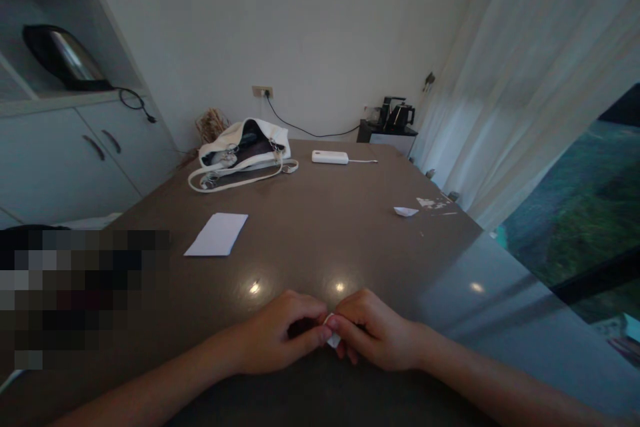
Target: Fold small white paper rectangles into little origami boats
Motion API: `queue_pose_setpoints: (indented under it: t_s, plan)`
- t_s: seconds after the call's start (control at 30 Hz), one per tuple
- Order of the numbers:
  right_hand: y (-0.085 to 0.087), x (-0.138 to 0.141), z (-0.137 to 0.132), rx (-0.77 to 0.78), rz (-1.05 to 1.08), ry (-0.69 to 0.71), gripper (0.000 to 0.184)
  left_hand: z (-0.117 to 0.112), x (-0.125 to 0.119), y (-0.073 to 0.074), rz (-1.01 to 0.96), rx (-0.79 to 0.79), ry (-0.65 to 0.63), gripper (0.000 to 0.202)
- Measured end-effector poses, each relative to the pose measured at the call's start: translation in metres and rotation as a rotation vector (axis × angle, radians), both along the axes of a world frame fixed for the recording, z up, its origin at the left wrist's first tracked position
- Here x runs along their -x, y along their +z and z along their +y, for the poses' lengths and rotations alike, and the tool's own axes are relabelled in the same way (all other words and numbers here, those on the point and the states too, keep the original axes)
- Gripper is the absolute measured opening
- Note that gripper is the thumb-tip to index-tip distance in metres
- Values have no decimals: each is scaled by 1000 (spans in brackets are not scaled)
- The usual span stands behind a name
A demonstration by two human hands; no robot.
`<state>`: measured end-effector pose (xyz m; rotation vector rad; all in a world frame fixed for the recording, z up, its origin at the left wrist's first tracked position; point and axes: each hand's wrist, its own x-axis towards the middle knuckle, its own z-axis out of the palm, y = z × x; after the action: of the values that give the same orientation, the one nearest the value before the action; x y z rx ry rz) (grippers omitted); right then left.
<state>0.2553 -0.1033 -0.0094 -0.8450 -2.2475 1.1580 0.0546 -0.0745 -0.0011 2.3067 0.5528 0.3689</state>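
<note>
Between my two hands, above the near part of the brown table [320,240], is a small piece of folded white paper [333,340]. My left hand [280,333] pinches it from the left with thumb and fingers. From the right, my right hand [377,330] grips the same paper, its thumb close to the left thumb. Most of the paper is covered by the fingers, so its full shape is hidden. A folded white paper boat [405,211] sits farther off on the right of the table. Flat on the left lies a stack of white paper sheets [217,235].
At the back left of the table is an open white handbag [245,147] with its strap spread in front. A white power bank [330,157] with a short cable lies at the back. Paper scraps [433,203] are near the right edge. A blurred patch covers the left side.
</note>
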Motion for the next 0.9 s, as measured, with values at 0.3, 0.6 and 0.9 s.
queue_pose_setpoints:
  t_s: [0.3, 0.6, 0.9]
  plan:
    - [-1, -2, 2, 154, 40, -3, 49, 2, 0, 1, -128, -66, 135, 31]
    - [3, 0, 0, 219, 83, 20, 50, 0, -1, 1, -136, 82, 148, 27]
    - [6, -2, 4, -134, -21, -144, 31, 2, -4, 0, -185, 100, 267, 19]
